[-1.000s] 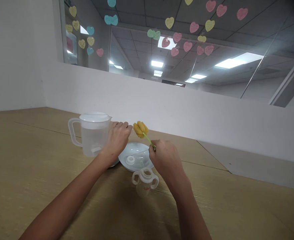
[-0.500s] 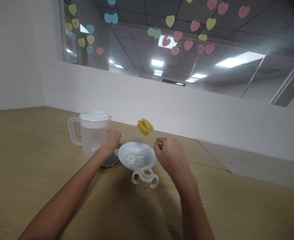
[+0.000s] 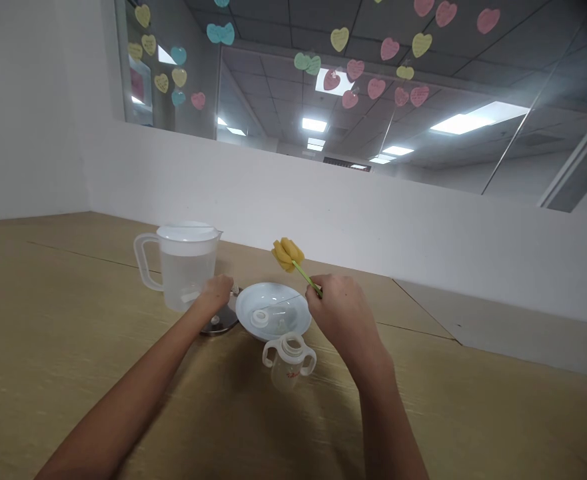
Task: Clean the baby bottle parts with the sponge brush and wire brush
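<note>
My right hand point(image 3: 340, 308) is closed round the green stem of a yellow artificial flower point(image 3: 288, 254), its head tilted up to the left above the bowl. My left hand point(image 3: 218, 292) hangs over a dark round tray point(image 3: 223, 321), fingers pinched. A small whitish piece point(image 3: 235, 289) shows at its fingertips, too small to name. Between the hands stands a white bowl point(image 3: 298, 313) with a white ring point(image 3: 260, 318) and a clear piece inside. In front of it is a small two-handled baby bottle point(image 3: 286, 370), its top uncovered.
A translucent lidded pitcher point(image 3: 188, 263) stands behind my left hand, partly hidden by it. A small pale piece point(image 3: 215, 320) lies on the tray. Beyond the wooden table point(image 3: 73, 320) rises a white wall point(image 3: 333, 213) with a window carrying heart-shaped notes.
My left hand has come down and slightly left, lower over the tray, with the small piece at its fingertips. My right hand and the flower stay nearly still.
</note>
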Motion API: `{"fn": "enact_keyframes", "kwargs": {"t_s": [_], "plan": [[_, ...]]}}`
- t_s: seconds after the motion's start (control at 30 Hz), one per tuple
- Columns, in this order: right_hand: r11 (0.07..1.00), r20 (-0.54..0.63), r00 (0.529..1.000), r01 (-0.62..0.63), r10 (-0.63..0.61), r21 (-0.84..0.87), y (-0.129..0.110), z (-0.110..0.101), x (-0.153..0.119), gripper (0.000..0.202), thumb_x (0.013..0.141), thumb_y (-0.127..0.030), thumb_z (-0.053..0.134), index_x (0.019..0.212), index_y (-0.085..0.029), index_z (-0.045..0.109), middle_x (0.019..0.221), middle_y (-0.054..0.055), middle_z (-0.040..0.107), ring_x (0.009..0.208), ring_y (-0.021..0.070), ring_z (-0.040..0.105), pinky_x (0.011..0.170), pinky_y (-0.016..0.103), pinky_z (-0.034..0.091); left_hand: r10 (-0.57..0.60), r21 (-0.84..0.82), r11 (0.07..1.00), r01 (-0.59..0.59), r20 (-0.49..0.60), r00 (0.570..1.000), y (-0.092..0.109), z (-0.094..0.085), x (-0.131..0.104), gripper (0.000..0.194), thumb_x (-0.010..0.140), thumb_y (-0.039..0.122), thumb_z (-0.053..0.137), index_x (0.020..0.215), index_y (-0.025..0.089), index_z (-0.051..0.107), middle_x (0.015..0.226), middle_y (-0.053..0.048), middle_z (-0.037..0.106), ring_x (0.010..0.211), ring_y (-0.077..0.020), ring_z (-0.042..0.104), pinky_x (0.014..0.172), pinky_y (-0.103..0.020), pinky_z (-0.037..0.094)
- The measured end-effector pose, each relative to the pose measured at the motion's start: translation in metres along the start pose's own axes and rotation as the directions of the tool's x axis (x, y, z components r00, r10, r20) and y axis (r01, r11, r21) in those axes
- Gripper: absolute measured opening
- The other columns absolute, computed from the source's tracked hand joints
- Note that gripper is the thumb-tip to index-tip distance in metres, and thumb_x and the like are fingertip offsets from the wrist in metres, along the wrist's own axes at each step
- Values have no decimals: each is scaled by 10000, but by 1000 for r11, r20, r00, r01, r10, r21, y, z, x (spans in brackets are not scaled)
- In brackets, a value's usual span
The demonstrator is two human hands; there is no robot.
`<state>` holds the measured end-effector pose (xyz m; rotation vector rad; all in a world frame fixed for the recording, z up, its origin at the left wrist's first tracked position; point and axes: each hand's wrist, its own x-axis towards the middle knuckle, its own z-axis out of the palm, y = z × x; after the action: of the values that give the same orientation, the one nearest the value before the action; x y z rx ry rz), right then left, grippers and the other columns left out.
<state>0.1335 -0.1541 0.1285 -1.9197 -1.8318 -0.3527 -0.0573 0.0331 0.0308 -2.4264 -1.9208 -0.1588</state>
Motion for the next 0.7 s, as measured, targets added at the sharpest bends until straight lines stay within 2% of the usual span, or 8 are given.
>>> {"fn": "enact_keyframes", "kwargs": {"t_s": [0.07, 0.17, 0.37, 0.5, 0.6, 0.7], "plan": [[1000, 4, 1000, -3, 3, 2, 0, 0, 0, 224, 770, -134, 389, 551, -159, 433, 503, -11, 384, 448, 86, 210, 461, 261, 144, -60, 52, 997, 57, 59, 996, 0, 4, 1, 259, 852, 282, 529, 1047, 116, 562, 1034, -95, 584, 929, -200, 576, 785, -384, 486], [1000, 7, 1000, -3, 3, 1, 0, 0, 0, 228, 770, -132, 387, 547, -161, 422, 496, -15, 374, 447, 86, 210, 463, 258, 147, -101, 97, 991, 90, 117, 988, 1, 7, 0, 301, 864, 303, 510, 1112, 133, 520, 1090, -86, 548, 939, -191, 559, 784, -382, 489], [1000, -1, 1000, 15, -15, 8, 1, 1, 0, 232, 764, -127, 403, 538, -153, 448, 484, -14, 373, 436, 81, 210, 459, 257, 148, -86, 112, 991, 74, 110, 990, 6, -1, -8, 263, 834, 263, 555, 1047, 110, 564, 1028, -106, 587, 915, -207, 580, 761, -364, 491], [1000, -8, 1000, 9, -9, 4, 2, 0, 0, 243, 772, -134, 396, 535, -157, 441, 478, -16, 368, 434, 84, 215, 461, 258, 151, 8, 108, 994, -10, 16, 1000, 13, -23, -18, 222, 739, 121, 583, 943, 49, 630, 944, -214, 625, 918, -305, 599, 726, -357, 472], [1000, -11, 1000, -1, 1, 5, 2, 0, 0, 254, 778, -135, 393, 529, -158, 435, 475, -14, 372, 438, 87, 213, 462, 260, 148, 132, 101, 987, -126, -56, 990, 26, -37, -25, 257, 777, 167, 520, 990, 67, 624, 1002, -209, 619, 964, -296, 584, 762, -354, 455], [1000, -13, 1000, -9, 9, 7, 2, -1, 0, 240, 772, -133, 402, 536, -159, 437, 480, -14, 378, 445, 89, 202, 463, 261, 145, 254, 84, 965, -249, -59, 965, 44, -33, -28, 287, 802, 272, 511, 1018, 122, 626, 1032, -162, 628, 962, -259, 590, 792, -329, 448]]}}
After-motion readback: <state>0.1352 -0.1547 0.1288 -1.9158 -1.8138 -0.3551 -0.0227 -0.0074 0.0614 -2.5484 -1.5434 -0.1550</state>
